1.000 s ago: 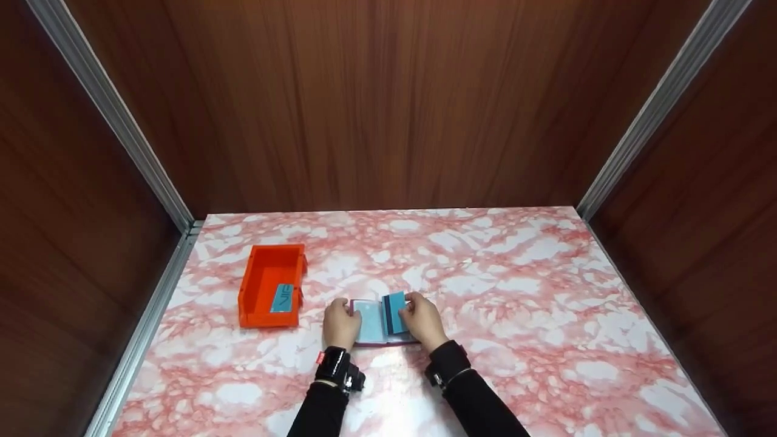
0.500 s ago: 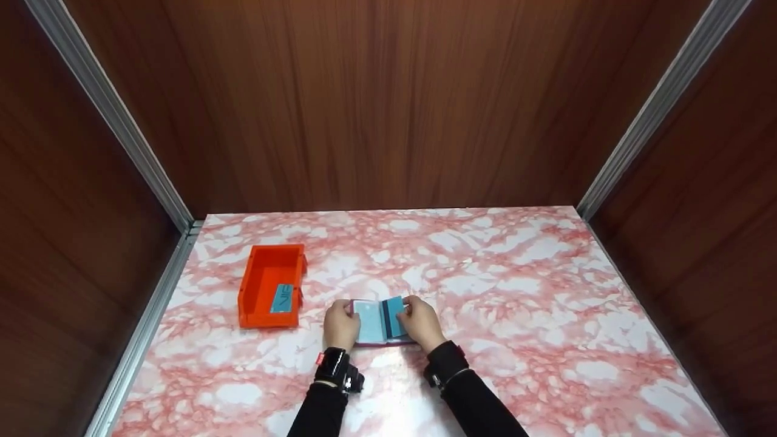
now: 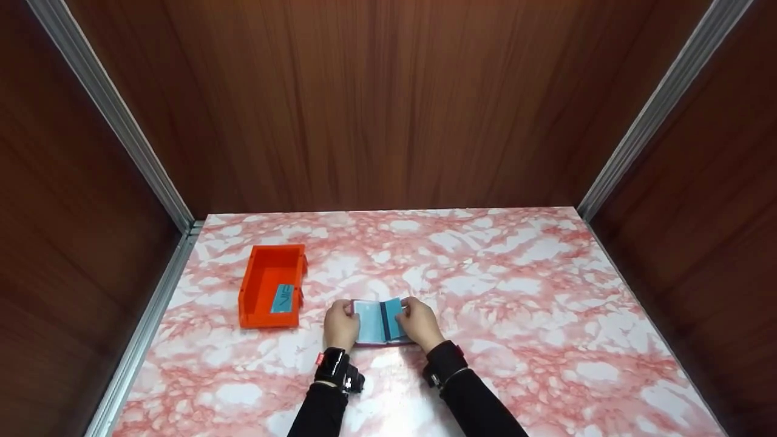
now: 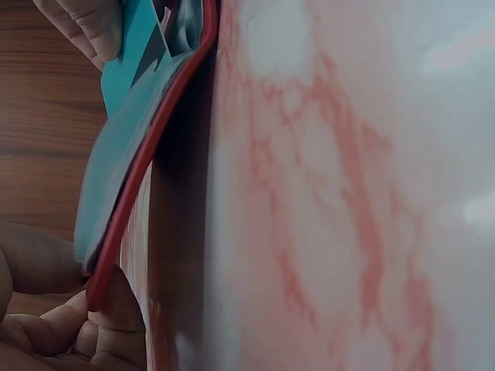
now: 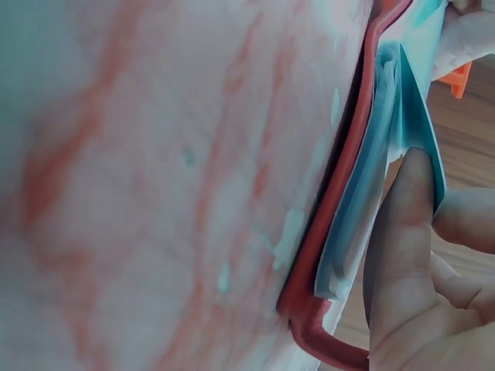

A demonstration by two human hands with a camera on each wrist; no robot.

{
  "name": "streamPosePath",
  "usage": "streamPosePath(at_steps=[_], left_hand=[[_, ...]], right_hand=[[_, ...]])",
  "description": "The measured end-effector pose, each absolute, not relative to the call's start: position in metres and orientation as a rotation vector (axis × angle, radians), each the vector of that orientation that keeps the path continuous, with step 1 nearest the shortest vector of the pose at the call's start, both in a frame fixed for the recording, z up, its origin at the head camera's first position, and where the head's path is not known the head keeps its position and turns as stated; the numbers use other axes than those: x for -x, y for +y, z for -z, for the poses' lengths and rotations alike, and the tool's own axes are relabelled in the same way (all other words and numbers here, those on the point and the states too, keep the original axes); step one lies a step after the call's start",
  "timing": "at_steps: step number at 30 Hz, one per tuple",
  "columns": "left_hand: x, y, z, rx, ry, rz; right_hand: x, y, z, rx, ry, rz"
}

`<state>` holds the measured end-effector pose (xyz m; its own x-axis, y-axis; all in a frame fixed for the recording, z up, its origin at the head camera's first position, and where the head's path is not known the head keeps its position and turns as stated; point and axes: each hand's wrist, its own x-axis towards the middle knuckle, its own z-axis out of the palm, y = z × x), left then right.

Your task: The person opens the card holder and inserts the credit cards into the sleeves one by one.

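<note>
A card holder with a red cover [image 4: 147,151] and clear sleeves [image 3: 368,323] lies spread apart like a book at the front middle of the table. My left hand [image 3: 341,326] grips its left edge, thumb on the inside and fingers beneath the cover. Between thumb and fingertips my right hand [image 3: 422,323] pinches a blue card [image 3: 394,318] with a dark stripe along its left side. That stripe runs beside the holder's fold. In the right wrist view the blue card [image 5: 421,135] slants up from the stacked sleeves [image 5: 362,193], its inner edge at the fold.
To the left stands an orange bin [image 3: 265,267] with a blue card marked VIP [image 3: 283,298] in its front end. The table [image 3: 516,291] has a red-and-white marbled top. Brown wood-grain panels [image 3: 388,109] enclose its back and sides.
The blue card has moved a little left and toward the person, closer to the holder's fold. My right hand has shifted slightly left with it; my left hand has stayed nearly still.
</note>
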<state>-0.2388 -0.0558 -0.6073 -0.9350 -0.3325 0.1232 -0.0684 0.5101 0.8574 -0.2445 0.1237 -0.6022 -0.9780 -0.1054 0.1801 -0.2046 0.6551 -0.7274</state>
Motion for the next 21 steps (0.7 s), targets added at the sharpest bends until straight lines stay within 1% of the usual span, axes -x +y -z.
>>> streamPosePath(at_steps=[21], left_hand=[[0.237,-0.057,0.609,-0.333,-2.465,1.407]], right_hand=[[0.245,0.111,0.602,-0.125,-2.806,-1.208]])
